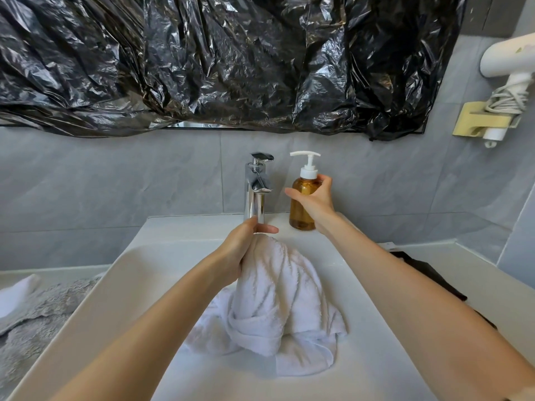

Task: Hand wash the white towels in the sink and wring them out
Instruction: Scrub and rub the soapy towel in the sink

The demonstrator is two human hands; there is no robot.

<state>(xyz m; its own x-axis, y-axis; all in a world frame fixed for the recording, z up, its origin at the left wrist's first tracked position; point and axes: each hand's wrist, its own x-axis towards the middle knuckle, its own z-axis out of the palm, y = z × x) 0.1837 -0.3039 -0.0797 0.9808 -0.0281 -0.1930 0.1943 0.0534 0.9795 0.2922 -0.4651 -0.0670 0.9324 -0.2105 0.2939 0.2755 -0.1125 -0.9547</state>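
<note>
A white towel (275, 299) is bunched up in the white sink (121, 285), its top lifted under the chrome faucet (256, 189). My left hand (243, 247) grips the towel's raised top just below the spout. My right hand (314, 198) is around the amber soap pump bottle (302, 204) on the sink's back ledge, thumb and fingers spread along its sides. The bottle's white pump head points left. No water stream is visible.
A grey fluffy towel (37, 314) and a white cloth (14, 293) lie on the counter to the left. A dark cloth (428, 273) lies on the right counter. Black plastic covers the mirror (217, 59). A white hair dryer (509, 62) hangs on the right wall.
</note>
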